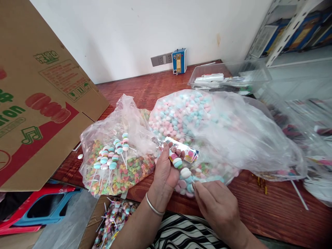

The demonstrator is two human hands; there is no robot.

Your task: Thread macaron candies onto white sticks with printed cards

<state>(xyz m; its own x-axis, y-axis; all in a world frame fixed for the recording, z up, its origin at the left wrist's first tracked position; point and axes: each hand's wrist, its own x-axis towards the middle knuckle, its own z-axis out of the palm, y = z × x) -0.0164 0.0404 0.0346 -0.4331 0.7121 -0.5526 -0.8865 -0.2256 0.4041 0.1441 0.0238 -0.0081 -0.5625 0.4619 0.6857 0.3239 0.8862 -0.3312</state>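
Bare reddish-brown wooden desk (272, 214) shows along the back wall and at front right, crossed only by a white stick (299, 195). A large clear plastic bag of pink and blue candies (207, 124) fills the middle. A smaller clear bag of coloured ring sweets (116, 169) and a brown cardboard box (38, 103) block the left.

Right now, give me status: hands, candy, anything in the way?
Left hand shut on candy stick and wrapper. Right hand fingers pinched just below it, grip unclear. Big candy bag crowds close behind.
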